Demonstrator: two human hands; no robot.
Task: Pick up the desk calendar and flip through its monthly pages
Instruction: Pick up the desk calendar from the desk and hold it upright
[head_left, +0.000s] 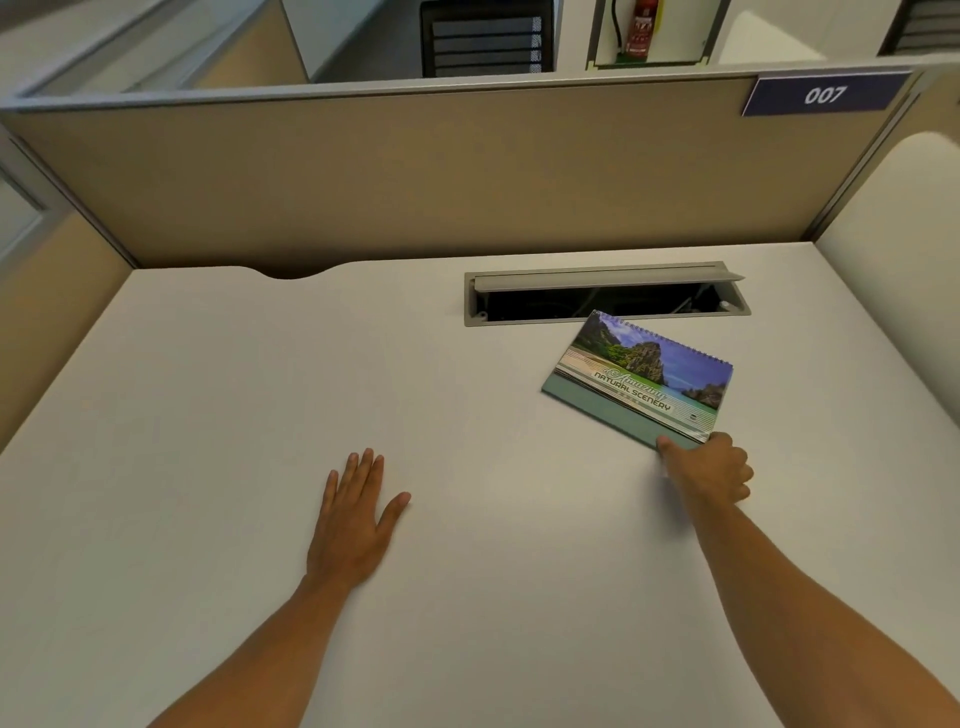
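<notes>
Head view: two bare forearms reach in from the near edge over a pale bench (218, 395). The left hand (349, 525) lies flat on the bench, fingers spread, holding nothing. The right hand (710, 470) is at the near corner of the desk calendar (641, 376), fingers curled and thumb on its edge; whether the grip has closed on the corner I cannot tell.

To lift it well, the fingers likely need to slide under the cardboard base, thumb pinching from above.

The calendar sits folded, right of centre, just near of an open cable tray (605, 293). Its cover shows a beach and cliffs, titled "Natural Scenery", spiral binding along the far edge, teal base.
</notes>
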